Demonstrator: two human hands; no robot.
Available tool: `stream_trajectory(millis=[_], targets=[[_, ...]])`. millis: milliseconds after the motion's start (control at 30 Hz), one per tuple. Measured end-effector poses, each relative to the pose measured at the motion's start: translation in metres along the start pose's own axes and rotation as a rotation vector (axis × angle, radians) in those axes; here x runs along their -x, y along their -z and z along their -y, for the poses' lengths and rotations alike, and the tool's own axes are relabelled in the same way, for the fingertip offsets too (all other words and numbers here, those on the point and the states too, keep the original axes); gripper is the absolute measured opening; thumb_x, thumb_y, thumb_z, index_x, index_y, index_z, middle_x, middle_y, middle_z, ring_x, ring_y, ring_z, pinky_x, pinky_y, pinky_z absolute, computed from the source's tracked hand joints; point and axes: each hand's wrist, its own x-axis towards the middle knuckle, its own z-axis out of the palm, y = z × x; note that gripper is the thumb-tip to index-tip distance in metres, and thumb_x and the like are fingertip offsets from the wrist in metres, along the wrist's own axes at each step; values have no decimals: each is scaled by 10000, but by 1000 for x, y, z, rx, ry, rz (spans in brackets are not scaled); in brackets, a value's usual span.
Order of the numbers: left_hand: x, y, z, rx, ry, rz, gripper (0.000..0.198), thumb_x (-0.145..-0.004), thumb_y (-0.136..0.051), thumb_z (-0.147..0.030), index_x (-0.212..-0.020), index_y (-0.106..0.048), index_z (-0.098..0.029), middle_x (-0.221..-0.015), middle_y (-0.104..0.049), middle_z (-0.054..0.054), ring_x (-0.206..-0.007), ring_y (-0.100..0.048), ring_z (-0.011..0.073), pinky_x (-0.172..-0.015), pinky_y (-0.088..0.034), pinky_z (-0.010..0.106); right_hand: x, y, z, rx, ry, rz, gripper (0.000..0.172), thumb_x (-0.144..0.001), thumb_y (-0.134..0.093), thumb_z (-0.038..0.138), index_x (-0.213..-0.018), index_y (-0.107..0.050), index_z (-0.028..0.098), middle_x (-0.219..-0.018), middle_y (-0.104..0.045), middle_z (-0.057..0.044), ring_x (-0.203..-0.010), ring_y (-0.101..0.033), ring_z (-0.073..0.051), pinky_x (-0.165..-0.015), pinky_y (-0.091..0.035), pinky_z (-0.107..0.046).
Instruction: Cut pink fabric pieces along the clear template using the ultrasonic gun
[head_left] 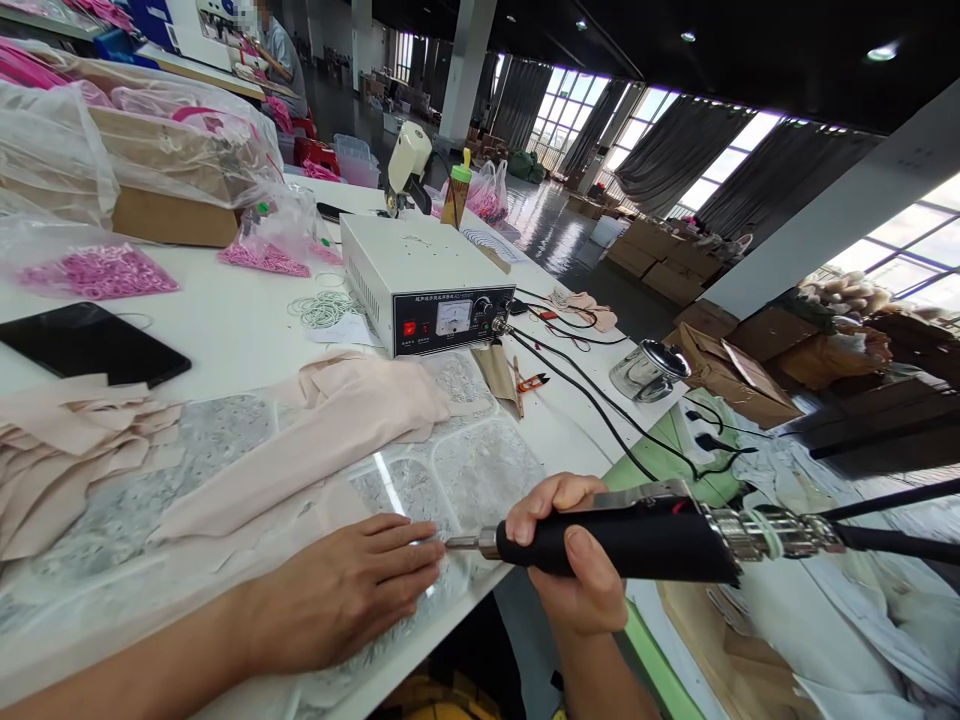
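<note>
My right hand (566, 560) is wrapped around the black grip of a handheld ultrasonic welder (622, 535). Its thin metal tip (461, 543) points left and ends right by the fingertips of my left hand (352, 590). That hand lies palm down with fingers stretched, on pale fabric over a clear, grey-patterned mat (487, 465). Whether the tip touches cloth is hidden by my fingers. A long, folded beige fabric piece (322, 430) lies just beyond my left hand. More beige strips (67, 460) are heaped at the left.
A white power unit (427, 270) stands behind the mat, with black cables (585, 390) crossing the right side. Orange snips (531, 383), a lidded glass jar (649, 372), a black tablet (94, 340) and bags of pink pieces (97, 270) lie around. A person (281, 55) sits far left.
</note>
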Motion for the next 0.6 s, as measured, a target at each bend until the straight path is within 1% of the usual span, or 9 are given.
stream_trajectory(millis=[167,300,500,600], targets=[[0,0,0,9,7,11,322,-1078,-436,-188,-1343,-608,-123,-1335,-690,85,-1315,-596,251,-1142,-430,355,-1,0,-3,-8,18,17,116,-883,-641,351,-912,-612,243,-784,-595,17,-539,-613,-123,-513,-541,-284],[1,-1,1,24,16,14,341,-1078,-436,-185,-1385,-583,-150,-1346,-684,72,-1330,-583,245,-1144,-431,360,0,2,-3,16,17,61,116,-901,-623,353,-929,-596,244,-799,-607,7,-549,-622,-136,-528,-561,-312],[2,-2,1,33,13,40,321,-1076,-453,-193,-1363,-595,-170,-1371,-669,59,-1346,-570,239,-1158,-413,351,6,7,7,3,-31,37,145,-881,-632,380,-922,-598,245,-785,-602,2,-541,-610,-139,-509,-548,-311],[2,-2,1,51,9,28,310,-1067,-461,-185,-1338,-612,-179,-1370,-671,59,-1340,-575,240,-1156,-419,354,10,7,9,5,-46,31,141,-874,-632,375,-917,-601,243,-781,-599,0,-537,-609,-142,-506,-547,-321]])
